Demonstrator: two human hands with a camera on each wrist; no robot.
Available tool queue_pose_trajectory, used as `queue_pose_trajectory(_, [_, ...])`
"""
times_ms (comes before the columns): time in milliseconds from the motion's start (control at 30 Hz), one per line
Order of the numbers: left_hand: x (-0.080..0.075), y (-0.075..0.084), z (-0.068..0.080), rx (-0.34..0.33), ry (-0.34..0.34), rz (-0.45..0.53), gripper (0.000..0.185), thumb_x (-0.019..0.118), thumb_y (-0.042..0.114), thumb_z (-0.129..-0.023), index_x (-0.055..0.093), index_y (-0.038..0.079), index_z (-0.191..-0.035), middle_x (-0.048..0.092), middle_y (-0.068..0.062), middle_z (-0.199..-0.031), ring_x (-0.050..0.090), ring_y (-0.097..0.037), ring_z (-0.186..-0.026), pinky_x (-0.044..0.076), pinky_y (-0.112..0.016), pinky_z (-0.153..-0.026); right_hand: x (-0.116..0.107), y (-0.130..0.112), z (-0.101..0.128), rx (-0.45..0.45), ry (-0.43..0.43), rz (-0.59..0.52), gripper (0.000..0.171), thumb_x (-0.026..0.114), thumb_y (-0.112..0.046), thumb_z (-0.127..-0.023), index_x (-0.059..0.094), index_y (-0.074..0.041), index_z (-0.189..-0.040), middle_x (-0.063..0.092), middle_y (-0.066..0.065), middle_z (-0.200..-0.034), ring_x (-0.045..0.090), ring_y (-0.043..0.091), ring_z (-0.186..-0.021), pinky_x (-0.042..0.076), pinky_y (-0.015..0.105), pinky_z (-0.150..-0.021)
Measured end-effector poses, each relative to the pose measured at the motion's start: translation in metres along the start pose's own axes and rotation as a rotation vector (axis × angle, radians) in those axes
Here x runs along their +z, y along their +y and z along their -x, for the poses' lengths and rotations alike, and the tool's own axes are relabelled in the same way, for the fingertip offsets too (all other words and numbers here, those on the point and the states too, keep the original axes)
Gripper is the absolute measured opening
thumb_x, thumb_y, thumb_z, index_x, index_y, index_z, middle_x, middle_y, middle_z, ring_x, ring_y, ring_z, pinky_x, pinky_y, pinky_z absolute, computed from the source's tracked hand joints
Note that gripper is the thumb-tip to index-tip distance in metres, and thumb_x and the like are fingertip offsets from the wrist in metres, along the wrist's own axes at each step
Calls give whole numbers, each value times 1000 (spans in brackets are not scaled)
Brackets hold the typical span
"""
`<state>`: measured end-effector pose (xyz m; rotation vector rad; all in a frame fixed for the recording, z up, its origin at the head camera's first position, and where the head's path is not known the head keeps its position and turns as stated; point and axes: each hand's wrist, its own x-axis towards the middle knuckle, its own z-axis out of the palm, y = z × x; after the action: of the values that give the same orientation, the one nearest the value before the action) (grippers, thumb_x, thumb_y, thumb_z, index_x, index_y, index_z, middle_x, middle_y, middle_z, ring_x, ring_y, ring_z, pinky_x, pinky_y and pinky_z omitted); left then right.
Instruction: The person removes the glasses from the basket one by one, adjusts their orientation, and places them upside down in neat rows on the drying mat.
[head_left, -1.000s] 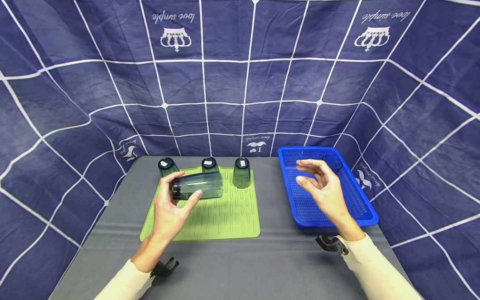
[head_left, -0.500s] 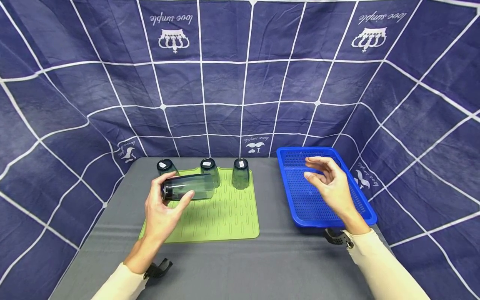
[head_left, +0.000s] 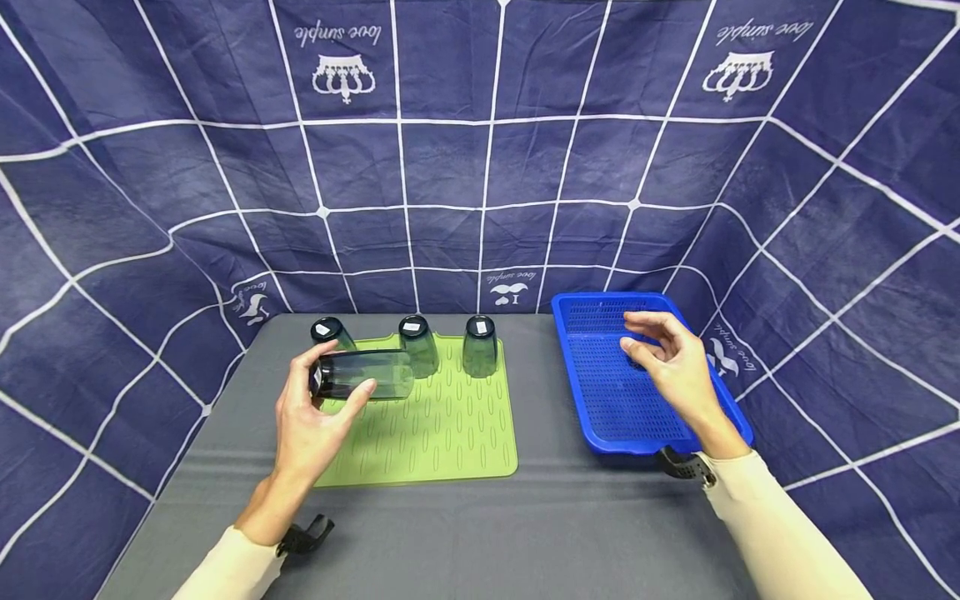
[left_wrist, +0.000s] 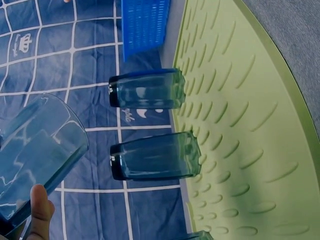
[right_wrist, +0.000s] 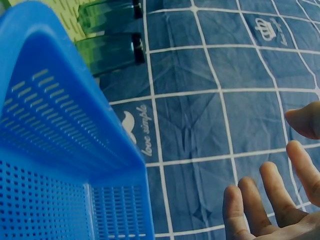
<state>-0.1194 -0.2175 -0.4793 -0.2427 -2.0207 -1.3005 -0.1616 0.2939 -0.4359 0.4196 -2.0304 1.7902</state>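
My left hand grips a dark tinted drinking glass that lies sideways in the air over the left part of the green mat. Its base is toward my palm and its mouth faces right; the left wrist view shows my thumb along its side. Three similar glasses stand upside down at the mat's back edge: a left one partly hidden by my hand, a middle one and a right one. Over the blue basket, my right hand holds nothing, its fingers loosely bent.
The basket has perforated walls and stands on the right side of the grey tabletop. A blue cloth with a white grid hangs behind the table and along both sides.
My left hand has drawn left with the glass, uncovering more of the middle standing glass. My right hand has shifted slightly right over the basket.
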Motion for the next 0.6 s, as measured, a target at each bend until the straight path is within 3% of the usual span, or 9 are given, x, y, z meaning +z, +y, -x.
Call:
queue_pose_trajectory(233, [-4, -5, -1, 5, 15, -72, 86, 104, 2, -80, 69, 11, -157, 78, -13, -136, 64, 7, -102, 47, -4, -77, -9, 5, -4, -11, -3, 46, 39, 78, 13, -103, 67, 20, -139, 82, -13, -132, 77, 0, -122, 64, 13, -98])
queue_pose_trajectory(600, [-14, -10, 0, -41, 4, -147, 85, 104, 16, -86, 66, 22, -162, 77, -7, -146, 63, 0, -103, 44, -14, -84, -24, 11, -9, -5, 21, 126, 38, 80, 11, -102, 68, 19, -137, 82, -19, -128, 77, -2, -118, 62, 10, -98])
